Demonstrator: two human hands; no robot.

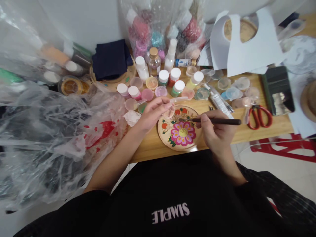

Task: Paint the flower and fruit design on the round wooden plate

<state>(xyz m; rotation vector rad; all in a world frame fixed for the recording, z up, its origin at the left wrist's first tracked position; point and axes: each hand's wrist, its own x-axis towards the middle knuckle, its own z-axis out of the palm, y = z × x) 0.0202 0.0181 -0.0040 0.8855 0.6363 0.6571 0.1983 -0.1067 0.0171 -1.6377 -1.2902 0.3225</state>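
Observation:
My left hand (pixel 156 113) pinches a small clear plastic cup (pixel 169 113) with pale pinkish contents; its translucent lid (pixel 179 99) seems to stand open above it. Between the fingers of my right hand (pixel 218 131) is a slim tool with a dark handle (pixel 223 121). Its thin metal end points left, low over a round wooden plaque (pixel 163 140), and I cannot tell whether it touches. On the plaque is a large pink and purple flower (pixel 183 133) with a yellow centre, gold outlines, green leaves and small orange-red fruits. The cup hides part of the plaque's upper left.
Paint jars (pixel 179 87) and lidded cups crowd the table behind the plaque. To the right are a white tube (pixel 219 102), red-handled pliers (pixel 260 117) and a phone (pixel 278 90). Crumpled plastic sheeting (pixel 61 138) spreads at left, near folded dark cloth (pixel 111 59).

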